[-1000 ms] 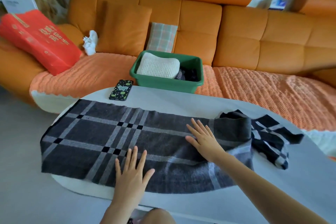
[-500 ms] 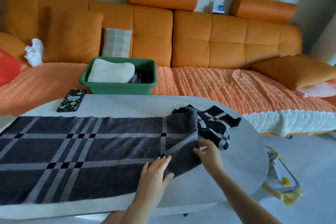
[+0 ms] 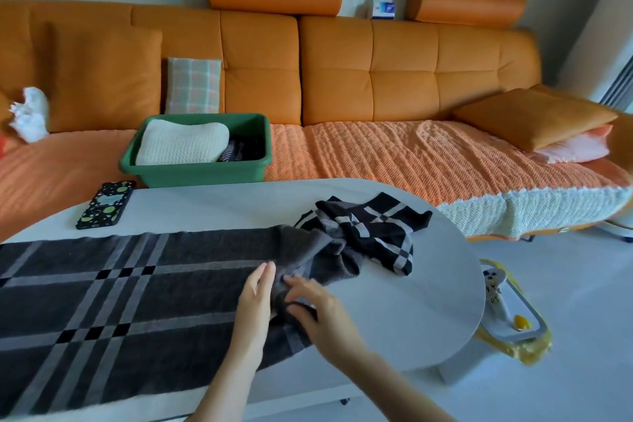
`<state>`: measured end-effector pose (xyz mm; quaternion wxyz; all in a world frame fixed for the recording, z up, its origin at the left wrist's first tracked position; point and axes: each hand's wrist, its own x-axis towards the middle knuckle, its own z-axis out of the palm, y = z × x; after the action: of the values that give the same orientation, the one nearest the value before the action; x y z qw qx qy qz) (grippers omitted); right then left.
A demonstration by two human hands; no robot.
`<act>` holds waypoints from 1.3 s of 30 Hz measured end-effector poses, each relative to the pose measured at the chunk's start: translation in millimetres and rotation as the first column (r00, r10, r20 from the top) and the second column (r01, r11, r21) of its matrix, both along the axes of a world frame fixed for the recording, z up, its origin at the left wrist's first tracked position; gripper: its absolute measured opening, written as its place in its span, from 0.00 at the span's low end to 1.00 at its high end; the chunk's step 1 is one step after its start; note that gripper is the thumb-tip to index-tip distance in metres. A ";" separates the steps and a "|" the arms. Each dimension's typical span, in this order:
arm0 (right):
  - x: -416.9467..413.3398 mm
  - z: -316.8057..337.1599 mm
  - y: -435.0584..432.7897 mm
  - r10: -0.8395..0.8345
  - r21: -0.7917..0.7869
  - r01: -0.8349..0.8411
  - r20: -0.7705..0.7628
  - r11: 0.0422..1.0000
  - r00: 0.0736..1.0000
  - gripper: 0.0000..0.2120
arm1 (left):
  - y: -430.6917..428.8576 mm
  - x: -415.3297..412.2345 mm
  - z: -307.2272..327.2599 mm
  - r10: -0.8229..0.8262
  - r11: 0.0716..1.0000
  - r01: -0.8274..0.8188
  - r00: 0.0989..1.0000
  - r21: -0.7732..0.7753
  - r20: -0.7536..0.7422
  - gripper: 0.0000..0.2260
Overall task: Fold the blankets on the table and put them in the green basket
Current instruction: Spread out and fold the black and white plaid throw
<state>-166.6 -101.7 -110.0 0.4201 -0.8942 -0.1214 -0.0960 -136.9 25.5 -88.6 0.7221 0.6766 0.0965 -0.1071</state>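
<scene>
at our fingertips: the right fingers (image 3: 297, 286) curl round a raised fold of the grey plaid blanket (image 3: 120, 301), and we pinch it between thumb and fingers.
right hand (image 3: 320, 313): knuckles up, reaching in from the lower right over the blanket's near right corner.
left hand (image 3: 255, 300): just left of the right fingers, almost touching them; its fingers are straight and together, pressed flat on the blanket, clutching nothing.
blanket: it spreads flat from our hands far to the left, past the frame's edge; beyond the right fingers and to their right, its end lies bunched in a dark checked heap (image 3: 373, 233).
table (image 3: 411, 301): white and rounded, under both our hands.
phone (image 3: 104, 204): far left of our hands and beyond them, at the table's back edge, just past the blanket.
green basket (image 3: 205, 175): beyond our hands and to the left, off the table on the orange sofa (image 3: 376, 79), well apart from the blanket.
inside the basket: a folded cream blanket (image 3: 185, 142) with a dark striped cloth (image 3: 236, 151) beside it.
floor right of our hands: a yellow-rimmed tray (image 3: 513, 329) past the table's end.
</scene>
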 end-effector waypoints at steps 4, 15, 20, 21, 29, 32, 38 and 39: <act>-3.3 -6.0 13.3 0.058 0.094 -0.048 -0.108 0.994 0.992 0.03 | 1.8 13.2 -4.2 0.010 0.981 -0.019 0.999 0.195 0.051 0.21; 66.7 -9.2 -58.0 -0.430 -0.123 0.414 -0.152 0.902 0.890 0.29 | 24.4 43.8 -12.8 0.383 0.923 -0.385 0.919 -0.002 -0.090 0.07; 93.1 -30.3 -52.5 -0.483 -0.360 0.455 0.016 0.814 0.876 0.14 | 28.6 48.5 -5.7 0.375 0.916 -0.393 0.911 -0.083 -0.170 0.06; 92.2 -29.0 -54.4 -0.499 -0.316 0.492 0.062 0.812 0.864 0.10 | 29.9 50.3 -5.6 0.375 0.915 -0.394 0.910 -0.090 -0.176 0.06; 51.7 30.3 -153.2 -0.599 0.072 0.596 0.031 0.800 0.800 0.07 | 20.8 44.5 -3.3 0.238 0.955 -0.265 0.954 -0.137 -0.183 0.03; 32.5 42.9 -195.0 -0.522 -0.138 0.513 -0.034 0.847 0.852 0.08 | -1.0 33.9 -5.5 0.127 0.991 -0.129 0.990 -0.030 -0.061 0.05; -4.2 16.5 -213.5 -0.415 -0.588 0.298 -0.071 0.752 0.907 0.14 | -27.5 16.7 -28.9 -0.083 0.855 -0.044 0.972 0.516 0.222 0.14; -5.4 16.1 -206.3 -0.420 -0.511 0.361 0.000 0.780 0.907 0.16 | -28.6 14.0 -29.6 -0.094 0.855 -0.041 0.968 0.516 0.233 0.16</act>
<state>-172.0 -308.0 -93.9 0.1511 -0.9814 0.0703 -0.0952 -122.9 -3.1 -118.2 0.5186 0.8548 0.0204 -0.0013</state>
